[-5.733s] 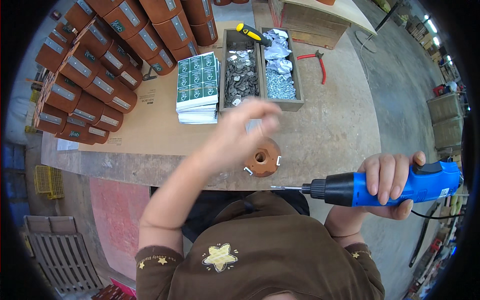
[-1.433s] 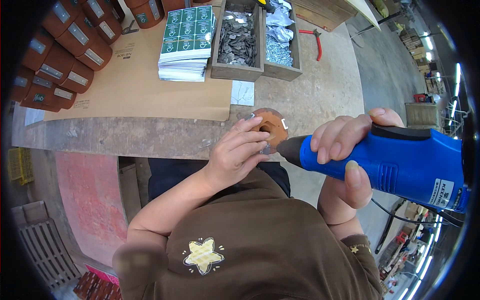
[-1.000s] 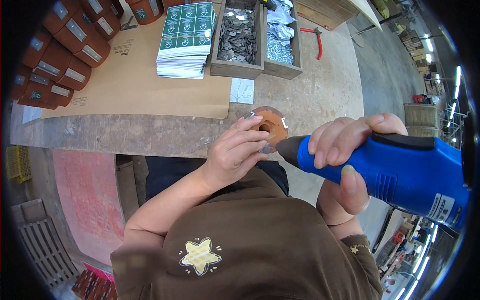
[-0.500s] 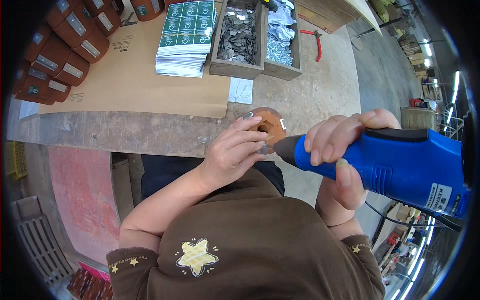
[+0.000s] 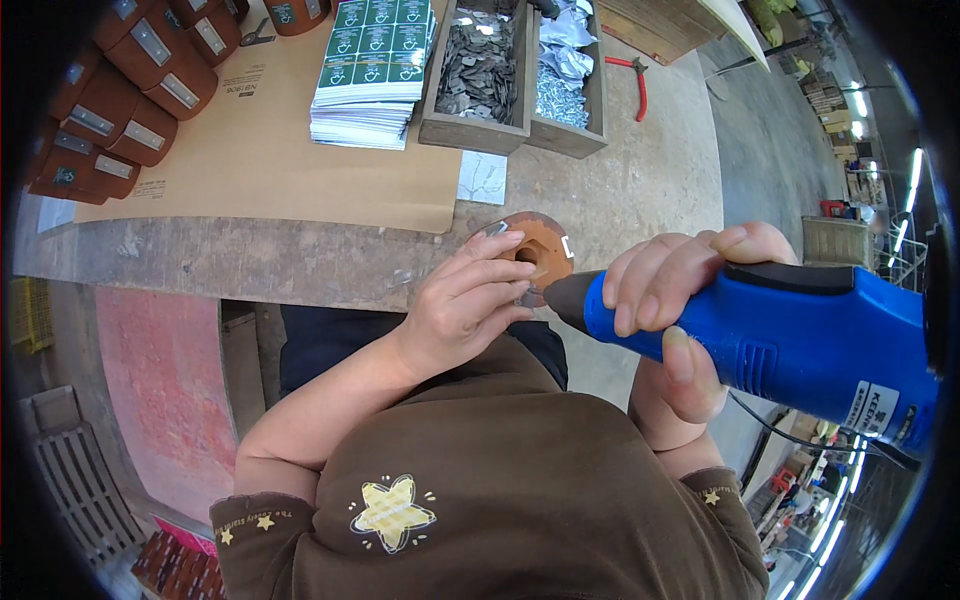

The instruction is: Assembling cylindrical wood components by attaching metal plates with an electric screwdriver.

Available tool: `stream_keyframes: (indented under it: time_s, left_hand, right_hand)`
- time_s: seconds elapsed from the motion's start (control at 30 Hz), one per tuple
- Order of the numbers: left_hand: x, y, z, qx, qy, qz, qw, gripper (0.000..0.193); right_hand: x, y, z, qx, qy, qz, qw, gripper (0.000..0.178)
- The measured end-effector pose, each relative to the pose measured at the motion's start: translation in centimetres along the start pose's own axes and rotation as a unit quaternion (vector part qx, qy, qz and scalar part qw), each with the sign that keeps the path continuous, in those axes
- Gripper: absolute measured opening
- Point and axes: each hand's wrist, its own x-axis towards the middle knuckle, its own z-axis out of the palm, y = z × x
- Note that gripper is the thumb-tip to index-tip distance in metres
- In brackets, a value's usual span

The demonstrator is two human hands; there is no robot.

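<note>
Gripping firmly, the right hand (image 5: 668,300) is wrapping its fingers around the front of a blue power screwdriver (image 5: 775,335), with the thumb pressing against the tool's underside; the dark nose of the tool is pointing left toward a small round brown pot (image 5: 535,255). That pot is sitting at the near edge of the concrete workbench (image 5: 620,180), just right of centre, and the left hand (image 5: 462,310) is closing around its near side, fingers curling over the rim and holding it steady. Whether the tool's tip is actually touching the pot is hidden behind the fingers. Going down in size, a large sheet of brown cardboard (image 5: 270,170) is lying across the left part of the bench, and a row of brown cylindrical pots (image 5: 120,90) is lining its far left edge. A stack of green printed cards (image 5: 370,65) is resting on the far side of the cardboard, just left of two wooden trays (image 5: 520,75) holding small grey metal parts. Red-handled pliers (image 5: 635,85) are lying just right of the trays.
</note>
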Motion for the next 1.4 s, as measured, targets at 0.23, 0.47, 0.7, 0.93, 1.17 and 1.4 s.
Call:
stream_keyframes:
  time_s: [0.23,0.47,0.7,0.93,1.17,1.4]
  left_hand:
    - [0.1,0.0,0.1,0.005,0.01,0.007,1.0,0.026]
    - [0.2,0.1,0.2,0.003,0.014,0.014,1.0,0.028]
    - [-0.1,0.1,0.0,0.002,-0.001,0.009,1.0,0.027]
    - [0.1,0.3,0.1,-0.001,0.004,0.018,1.0,0.025]
    - [0.0,0.1,0.2,0.026,0.012,0.024,0.999,0.026]
    - [0.2,0.5,0.0,0.036,-0.003,0.022,0.999,0.021]
  right_hand:
    - [-0.3,0.0,0.0,0.013,-0.01,-0.012,1.0,0.051]
    - [-0.4,-0.4,0.2,-0.021,-0.032,0.003,0.999,0.052]
    - [-0.2,-0.1,0.0,0.0,-0.025,-0.008,1.0,0.054]
    - [-0.8,-0.4,0.0,0.018,0.005,-0.026,0.999,0.051]
    - [-0.1,-0.7,0.4,-0.068,-0.078,-0.02,0.994,0.046]
    - [-0.4,-0.3,-0.3,-0.069,0.018,0.015,0.997,0.053]
